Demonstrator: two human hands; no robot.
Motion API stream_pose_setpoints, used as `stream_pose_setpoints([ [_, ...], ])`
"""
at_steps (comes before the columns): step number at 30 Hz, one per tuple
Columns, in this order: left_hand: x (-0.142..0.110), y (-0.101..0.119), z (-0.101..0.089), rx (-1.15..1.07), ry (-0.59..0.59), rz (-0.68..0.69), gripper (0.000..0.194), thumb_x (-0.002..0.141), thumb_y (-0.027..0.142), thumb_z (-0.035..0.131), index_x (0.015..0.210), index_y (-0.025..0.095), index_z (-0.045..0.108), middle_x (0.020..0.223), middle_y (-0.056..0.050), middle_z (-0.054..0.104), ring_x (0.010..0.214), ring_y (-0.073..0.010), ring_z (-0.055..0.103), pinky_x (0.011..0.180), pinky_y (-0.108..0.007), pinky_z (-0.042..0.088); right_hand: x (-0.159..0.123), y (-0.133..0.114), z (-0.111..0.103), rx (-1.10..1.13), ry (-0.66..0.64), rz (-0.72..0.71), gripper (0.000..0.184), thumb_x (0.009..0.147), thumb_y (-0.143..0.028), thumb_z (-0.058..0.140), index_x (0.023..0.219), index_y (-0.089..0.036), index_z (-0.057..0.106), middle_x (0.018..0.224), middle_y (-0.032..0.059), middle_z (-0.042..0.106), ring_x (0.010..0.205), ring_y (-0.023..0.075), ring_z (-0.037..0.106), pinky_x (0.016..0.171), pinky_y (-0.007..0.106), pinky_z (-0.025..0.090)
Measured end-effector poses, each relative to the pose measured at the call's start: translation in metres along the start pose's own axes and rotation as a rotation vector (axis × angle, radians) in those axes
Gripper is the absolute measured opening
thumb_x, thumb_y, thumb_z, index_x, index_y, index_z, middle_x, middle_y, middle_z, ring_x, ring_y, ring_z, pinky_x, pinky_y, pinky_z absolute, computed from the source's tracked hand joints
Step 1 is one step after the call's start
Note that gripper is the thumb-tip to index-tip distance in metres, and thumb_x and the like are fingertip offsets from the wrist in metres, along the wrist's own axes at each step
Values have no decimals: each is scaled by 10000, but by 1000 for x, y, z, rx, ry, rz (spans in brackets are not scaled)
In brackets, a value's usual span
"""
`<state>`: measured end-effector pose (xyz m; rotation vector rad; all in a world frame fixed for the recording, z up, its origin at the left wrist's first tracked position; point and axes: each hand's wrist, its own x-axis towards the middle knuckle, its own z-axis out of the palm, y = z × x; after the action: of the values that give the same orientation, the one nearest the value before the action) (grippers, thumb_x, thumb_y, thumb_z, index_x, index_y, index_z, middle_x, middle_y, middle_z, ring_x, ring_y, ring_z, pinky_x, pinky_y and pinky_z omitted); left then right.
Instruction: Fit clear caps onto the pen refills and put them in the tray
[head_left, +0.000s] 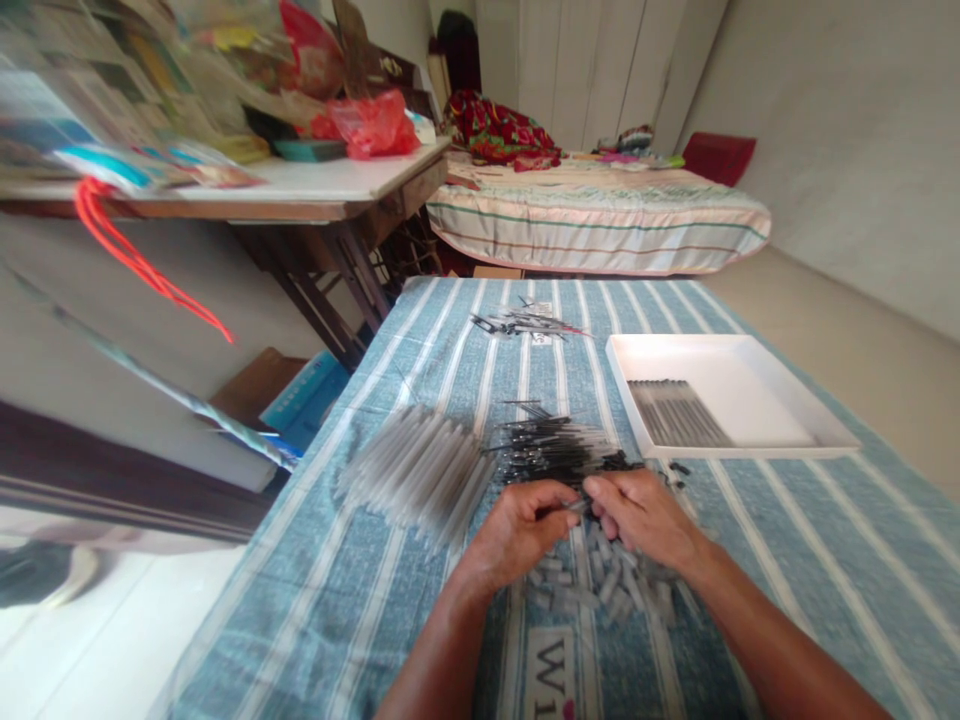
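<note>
My left hand (529, 525) and my right hand (641, 515) meet over the striped cloth, fingertips almost touching. Each is closed in a pinch; a small dark, thin piece shows between them, too blurred to name. Just beyond lies a pile of thin black sticks with clear parts (551, 445), like pen refills. To the left rests a heap of long translucent tubes (424, 475), like pen barrels. Short translucent grey pieces (619, 585), like pen caps, are scattered beneath and in front of my hands. A few small black bits (679, 468) sit right of my right hand.
A white open box (780, 400) holds a row of slim grey sticks (679, 412) on its left side. Farther back on the cloth (360, 580) lies a loose bunch of dark thin pieces (521, 323). A cluttered desk (315, 190) stands left; a bed (600, 220) is behind.
</note>
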<state>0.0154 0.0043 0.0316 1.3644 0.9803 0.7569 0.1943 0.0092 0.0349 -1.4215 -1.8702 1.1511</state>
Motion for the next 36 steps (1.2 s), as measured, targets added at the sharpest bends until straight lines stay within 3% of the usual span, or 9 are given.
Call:
stream_pose_setpoints([
  [3, 0, 0, 1, 12, -4, -2, 139, 734, 207, 575, 792, 145, 686, 597, 20, 545, 543, -98, 460, 497, -193, 365, 0, 0, 0, 69, -28, -9, 279, 822, -402, 487, 675, -172, 547, 513, -38, 540, 396, 83, 500, 412, 178, 372],
  [7, 0, -1, 1, 15, -10, 4, 143, 739, 210, 572, 803, 147, 684, 597, 26, 540, 525, -90, 448, 487, -192, 352, -1, -2, -1, 13, -11, 25, 397, 858, -422, 416, 556, -176, 497, 440, -35, 494, 359, 79, 465, 385, 179, 345],
  [10, 1, -2, 1, 2, -10, 10, 133, 738, 211, 577, 789, 142, 679, 595, 29, 532, 539, -90, 446, 493, -190, 348, -1, -3, -1, 59, -39, 13, 310, 838, -404, 461, 648, -173, 542, 488, -38, 526, 380, 83, 490, 402, 180, 367],
  [13, 1, -2, 1, -9, -25, 26, 125, 739, 204, 577, 775, 139, 678, 599, 31, 530, 539, -84, 424, 504, -190, 343, -1, -3, -1, 72, -51, 22, 328, 837, -403, 465, 609, -173, 516, 490, -34, 534, 371, 80, 488, 393, 179, 360],
  [15, 1, -2, 2, -25, -6, 33, 127, 731, 204, 590, 788, 136, 680, 603, 28, 538, 536, -84, 415, 508, -194, 338, -1, -2, -2, 74, -37, 56, 380, 859, -421, 418, 583, -173, 500, 475, -30, 531, 353, 79, 480, 379, 181, 349],
  [19, 1, -1, 5, -15, 55, 34, 108, 711, 216, 616, 736, 128, 672, 572, 29, 515, 530, -89, 405, 496, -200, 318, -1, -3, -2, 108, -42, 20, 290, 831, -390, 485, 639, -175, 520, 524, -38, 544, 382, 80, 502, 396, 180, 368],
  [25, 1, 1, 1, 160, 41, 146, 167, 783, 214, 558, 883, 146, 674, 707, -9, 591, 655, -129, 502, 610, -231, 391, 3, -8, -5, 112, -11, 32, 341, 834, -392, 483, 568, -178, 477, 485, -42, 527, 360, 76, 487, 380, 178, 354],
  [29, 3, 1, -3, 295, 21, 245, 186, 826, 208, 510, 853, 148, 683, 774, -42, 600, 749, -154, 540, 696, -258, 409, 5, -10, -6, 106, 2, 45, 361, 837, -406, 477, 556, -180, 468, 478, -42, 532, 349, 73, 484, 370, 174, 348],
  [36, 2, 2, -3, 337, 90, 274, 123, 790, 196, 559, 757, 153, 668, 731, -40, 604, 717, -155, 536, 672, -263, 400, 7, -12, -1, 122, 23, 104, 373, 829, -420, 475, 541, -186, 443, 447, -46, 524, 316, 70, 455, 346, 176, 327],
])
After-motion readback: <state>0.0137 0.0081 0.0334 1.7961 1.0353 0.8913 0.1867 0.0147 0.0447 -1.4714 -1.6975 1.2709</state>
